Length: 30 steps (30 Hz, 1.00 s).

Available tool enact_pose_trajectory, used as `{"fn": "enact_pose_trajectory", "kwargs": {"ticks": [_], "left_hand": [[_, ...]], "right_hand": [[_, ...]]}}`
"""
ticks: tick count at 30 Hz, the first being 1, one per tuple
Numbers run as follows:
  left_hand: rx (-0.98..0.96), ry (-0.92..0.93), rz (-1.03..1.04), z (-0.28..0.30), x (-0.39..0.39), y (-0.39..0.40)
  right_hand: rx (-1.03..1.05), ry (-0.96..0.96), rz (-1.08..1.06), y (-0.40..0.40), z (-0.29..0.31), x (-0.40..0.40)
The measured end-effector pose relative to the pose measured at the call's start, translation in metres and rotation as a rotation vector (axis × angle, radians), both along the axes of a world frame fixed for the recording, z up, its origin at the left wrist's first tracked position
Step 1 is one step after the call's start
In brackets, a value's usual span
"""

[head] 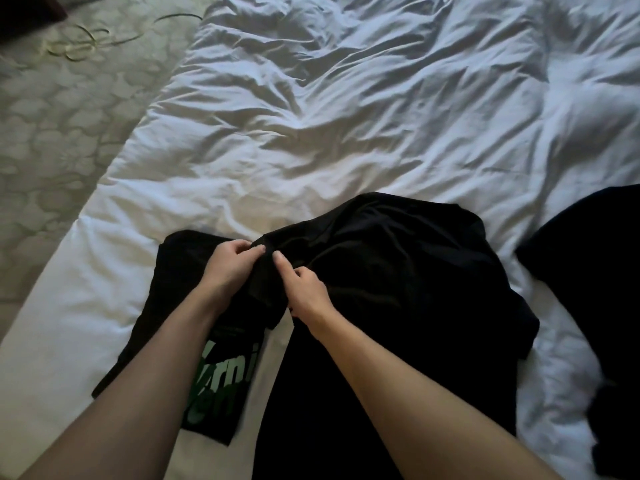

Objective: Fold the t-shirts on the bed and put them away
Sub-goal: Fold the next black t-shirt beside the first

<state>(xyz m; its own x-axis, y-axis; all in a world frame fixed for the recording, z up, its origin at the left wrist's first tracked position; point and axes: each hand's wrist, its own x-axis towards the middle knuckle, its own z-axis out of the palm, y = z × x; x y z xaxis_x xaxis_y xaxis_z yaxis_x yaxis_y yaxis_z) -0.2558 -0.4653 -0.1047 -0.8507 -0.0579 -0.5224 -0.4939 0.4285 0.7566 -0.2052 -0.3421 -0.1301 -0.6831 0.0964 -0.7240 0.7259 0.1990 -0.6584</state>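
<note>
Pinching a raised ridge of dark fabric, the fingers [258, 250] of the left hand [228, 263] curl closed around the edge of the black t-shirt [398, 289], and the right hand [304, 289] grips the same fold just beside it, thumb extended along the cloth and remaining fingers curled under. Both hands hold the garment near its upper left edge, lifting it slightly off the bed [329, 133]. This t-shirt lies spread and rumpled across the near centre of the bed, not yet folded into a compact shape; judged from its state, folding has only begun. To its left, partly under the left forearm, a folded t-shirt with green lettering [221, 382] lies flat on the bed, which suggests one garment is complete. At the right edge, another dark garment [588, 271] lies unfolded, apart from the one in hand. No storage place is visible, so putting away appears entirely outstanding. Patterned carpet [52, 133] borders the bed on the left.
</note>
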Motion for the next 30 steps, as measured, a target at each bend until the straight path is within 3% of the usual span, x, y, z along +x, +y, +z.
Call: {"fn": "enact_pose_trajectory", "kwargs": {"ticks": [3, 5, 7, 9, 12, 16, 24, 28, 30], "left_hand": [[0.111, 0.014, -0.105, 0.018, 0.006, 0.016], [0.281, -0.168, -0.233, 0.029, 0.01, 0.033], [0.374, -0.288, -0.287, 0.033, 0.007, 0.043], [0.341, -0.257, -0.229, 0.022, 0.002, 0.051], [0.17, -0.054, -0.093, -0.01, -0.005, 0.058], [-0.192, 0.054, -0.166, -0.056, -0.014, 0.068], [-0.004, 0.001, -0.088, -0.093, -0.036, 0.11], [0.019, 0.028, -0.007, -0.099, -0.04, 0.113], [0.1, 0.055, 0.032, -0.099, -0.037, 0.112]], "right_hand": [[-0.119, 0.021, -0.117, 0.007, 0.013, -0.002], [-0.369, 0.103, -0.232, 0.022, 0.025, 0.0], [-0.492, 0.167, -0.3, 0.043, 0.025, 0.006], [-0.36, 0.203, -0.344, 0.069, 0.018, 0.016], [-0.126, 0.131, -0.381, 0.102, -0.005, 0.027], [-0.141, -0.049, -0.401, 0.131, -0.03, 0.032], [0.323, 0.019, -0.142, 0.139, -0.05, 0.051], [0.034, 0.01, -0.435, 0.151, -0.053, 0.058], [0.083, 0.028, -0.505, 0.156, -0.053, 0.063]]}}
